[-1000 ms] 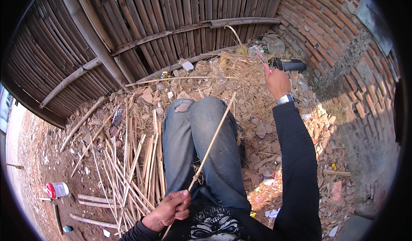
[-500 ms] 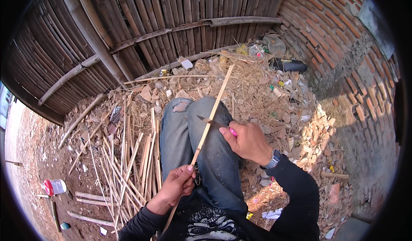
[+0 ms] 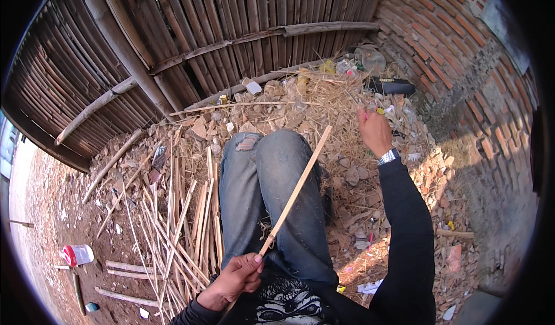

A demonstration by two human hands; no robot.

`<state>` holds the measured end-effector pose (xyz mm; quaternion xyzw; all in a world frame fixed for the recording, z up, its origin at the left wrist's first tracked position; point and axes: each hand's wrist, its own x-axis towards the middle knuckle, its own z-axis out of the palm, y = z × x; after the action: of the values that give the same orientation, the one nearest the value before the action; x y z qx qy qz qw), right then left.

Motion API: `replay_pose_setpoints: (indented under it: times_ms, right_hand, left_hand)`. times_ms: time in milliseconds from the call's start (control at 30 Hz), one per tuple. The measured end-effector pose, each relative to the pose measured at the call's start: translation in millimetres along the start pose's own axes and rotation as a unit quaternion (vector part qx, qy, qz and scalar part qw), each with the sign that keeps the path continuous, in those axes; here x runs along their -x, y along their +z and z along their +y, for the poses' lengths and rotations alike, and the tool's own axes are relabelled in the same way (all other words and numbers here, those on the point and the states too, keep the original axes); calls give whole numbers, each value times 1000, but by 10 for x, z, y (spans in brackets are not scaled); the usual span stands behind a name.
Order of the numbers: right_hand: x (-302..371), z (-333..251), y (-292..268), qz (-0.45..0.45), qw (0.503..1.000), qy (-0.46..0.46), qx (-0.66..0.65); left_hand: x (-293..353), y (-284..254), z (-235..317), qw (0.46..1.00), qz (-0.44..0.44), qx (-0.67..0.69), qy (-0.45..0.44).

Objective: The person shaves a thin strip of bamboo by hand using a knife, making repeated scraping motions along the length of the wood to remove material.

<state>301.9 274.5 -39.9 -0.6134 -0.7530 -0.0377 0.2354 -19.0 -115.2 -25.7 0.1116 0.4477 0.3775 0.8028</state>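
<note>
My left hand [image 3: 238, 279] is closed around the lower part of a long, pale bamboo strip [image 3: 296, 191]. The strip slants up and to the right across my jeans, its far end free beyond my right knee. Reaching out ahead and to the right, my right hand [image 3: 376, 133] has its fingers wrapped around a knife [image 3: 350, 95]. The thin blade points away, up and to the left, and is hard to make out against the straw; the handle is mostly hidden by the fingers. Blade and strip are apart.
Several split bamboo strips [image 3: 167, 238] lie in a pile left of my legs. A tub with a red lid [image 3: 77, 255] is farther left. Rubble and straw [image 3: 329, 99] cover the ground ahead, with a black object [image 3: 391, 86] by the brick wall [image 3: 445, 53]. A bamboo wall [image 3: 248, 13] stands behind.
My right hand with the knife has moved away from the strip, forward and to the right, and the arm is stretched. The strip's far end has dropped lower and shifted right.
</note>
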Motion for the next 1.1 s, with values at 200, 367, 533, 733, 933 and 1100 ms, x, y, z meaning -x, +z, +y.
replay_pose_setpoints:
  times_ms: [200,367,533,733,933,1100]
  right_hand:
    - [76,-464,-240,63,959,-10,-276]
    - [661,-1180,-631,-140,948,-111,-264]
    - [1442,-1530,-601,-120,947,-257,-151]
    - [792,-1201,-310,-18,967,-225,-120]
    - [165,-975,-26,72,969,-235,-33]
    - [47,-1095,-54,68,965,-253,-11]
  left_hand:
    - [-160,-157,31,997,8,77,-5]
    - [-397,-276,155,967,-130,207,-70]
    - [-610,-103,356,927,-215,291,-102]
    - [-511,-81,377,932,-203,285,-96]
    - [-449,-21,422,931,-200,290,-100]
    - [-411,-33,469,932,-194,292,-95]
